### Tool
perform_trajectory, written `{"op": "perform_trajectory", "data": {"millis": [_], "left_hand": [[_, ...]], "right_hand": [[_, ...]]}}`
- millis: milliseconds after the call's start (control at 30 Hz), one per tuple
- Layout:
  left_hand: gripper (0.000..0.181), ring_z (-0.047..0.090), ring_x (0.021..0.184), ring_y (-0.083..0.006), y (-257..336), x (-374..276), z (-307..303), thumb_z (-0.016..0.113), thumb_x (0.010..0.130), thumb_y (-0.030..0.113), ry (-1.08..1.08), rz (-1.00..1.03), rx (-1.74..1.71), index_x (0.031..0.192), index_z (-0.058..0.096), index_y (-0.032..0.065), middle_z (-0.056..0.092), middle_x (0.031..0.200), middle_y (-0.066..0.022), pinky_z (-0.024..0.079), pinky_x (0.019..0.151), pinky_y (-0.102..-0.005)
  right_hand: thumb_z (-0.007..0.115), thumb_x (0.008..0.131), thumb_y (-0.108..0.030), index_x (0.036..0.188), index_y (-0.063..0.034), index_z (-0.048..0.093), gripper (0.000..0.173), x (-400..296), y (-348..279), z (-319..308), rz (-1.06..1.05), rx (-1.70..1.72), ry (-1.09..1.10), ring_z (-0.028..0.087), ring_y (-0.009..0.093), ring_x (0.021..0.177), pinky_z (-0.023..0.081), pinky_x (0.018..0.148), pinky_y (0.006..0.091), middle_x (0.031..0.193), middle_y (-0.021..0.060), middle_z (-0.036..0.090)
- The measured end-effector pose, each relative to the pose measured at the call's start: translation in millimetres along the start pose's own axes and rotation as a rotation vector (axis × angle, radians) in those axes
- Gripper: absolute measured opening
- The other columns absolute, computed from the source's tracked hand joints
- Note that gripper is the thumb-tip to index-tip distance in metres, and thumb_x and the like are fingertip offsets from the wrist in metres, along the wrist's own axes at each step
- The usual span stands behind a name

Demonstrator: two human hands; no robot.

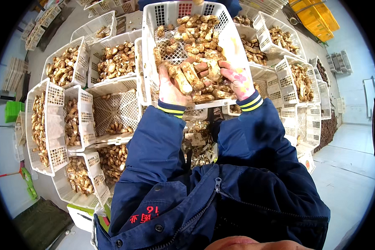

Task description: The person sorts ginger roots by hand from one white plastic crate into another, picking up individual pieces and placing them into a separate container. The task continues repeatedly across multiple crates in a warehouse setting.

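Observation:
A white perforated plastic crate [148, 56] stands before me, partly filled with brown and cream mushrooms [203, 28], thick-stemmed like matsutake. My left hand [175, 89] is over its near left part, with mushrooms [182, 78] lying across its fingers. At the near right of the crate, my right hand [237, 79] has its fingers around an upright mushroom [214, 70]. Pink flower marks show on the back of that hand. More mushrooms lie beneath both hands. Some of the fingers are hidden behind the mushrooms.
White crates of mushrooms surround me, among them one at the left [54, 112] and one at the right [315, 90]. A crate left of centre [112, 106] holds a few mushrooms. Debris [201, 153] lies below my forearms. Yellow crates [315, 18] stand at the far right.

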State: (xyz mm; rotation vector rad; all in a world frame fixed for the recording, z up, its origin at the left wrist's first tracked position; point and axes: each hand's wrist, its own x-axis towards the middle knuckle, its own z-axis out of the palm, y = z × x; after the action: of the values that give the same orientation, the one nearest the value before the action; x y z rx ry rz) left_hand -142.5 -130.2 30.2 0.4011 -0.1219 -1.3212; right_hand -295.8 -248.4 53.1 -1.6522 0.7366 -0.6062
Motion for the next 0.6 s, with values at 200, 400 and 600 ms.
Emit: {"op": "perform_trajectory", "data": {"millis": [200, 400, 600], "left_hand": [[0.072, 0.056, 0.104, -0.0338, -3.4, 6.4, -9.2, 0.023, 0.092, 0.059, -0.044, 0.024, -0.151, 0.129, 0.039, -0.0006, 0.055, 0.117, -0.0240, 0.047, 0.086, -0.0476], [0.057, 0.048, 0.117, -0.0286, -22.4, 2.2, 2.8, 0.032, 0.096, 0.047, 0.160, 0.204, 0.170, 0.130, 0.040, 0.0029, 0.048, 0.128, -0.0144, 0.037, 0.101, -0.0412], [0.078, 0.039, 0.123, -0.0292, -15.9, 3.8, -15.7, 0.034, 0.089, 0.063, 0.095, 0.143, 0.532, 0.138, 0.031, 0.0022, 0.042, 0.133, -0.0168, 0.032, 0.101, -0.0439]], "right_hand": [[0.054, 0.084, -0.010, 0.118, -0.0015, 0.054, 0.036, -8.3, -22.9, 14.5, -0.369, -0.702, 0.021, 0.053, 0.029, 0.110, 0.041, 0.093, 0.0357, 0.116, 0.0174, 0.056], [0.062, 0.075, -0.019, 0.138, -0.0076, 0.030, 0.071, -5.8, -13.7, 68.7, -0.327, -0.711, -0.090, 0.045, 0.038, 0.114, 0.036, 0.099, 0.0418, 0.124, 0.0229, 0.046], [0.057, 0.081, -0.010, 0.140, -0.0088, 0.032, 0.064, -5.6, -16.2, -3.3, -0.181, -0.266, -0.064, 0.045, 0.005, 0.064, 0.042, 0.063, 0.0190, 0.103, 0.0058, 0.052]]}}
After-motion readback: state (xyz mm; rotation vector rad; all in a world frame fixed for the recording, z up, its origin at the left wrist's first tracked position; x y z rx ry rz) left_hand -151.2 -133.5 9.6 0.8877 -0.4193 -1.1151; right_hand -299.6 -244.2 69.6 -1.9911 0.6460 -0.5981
